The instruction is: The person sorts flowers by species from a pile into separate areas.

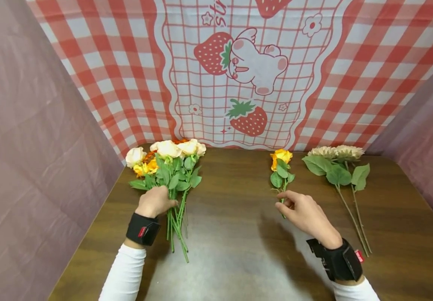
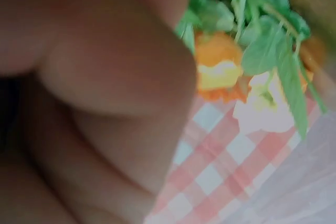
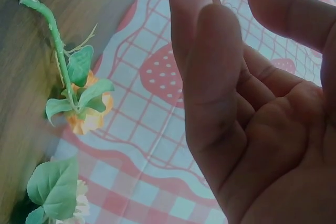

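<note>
Head view, yellow rose (image 1: pixel 281 159): it lies far, right of centre; I think its stem (image 1: pixel 285 184) is best pinched below the leaves (image 1: pixel 276 179).
Head view, left hand (image 1: pixel 155 201): curled round the bouquet (image 1: pixel 173 180), at left.
Left wrist view: folded fingers (image 2: pixel 131 51); grip is hidden.
Right wrist view, right hand (image 3: pixel 273 114): loosely spread, holds nothing.

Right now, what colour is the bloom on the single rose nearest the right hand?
The single rose's bloom is yellow-orange; head view shows it best.
</note>
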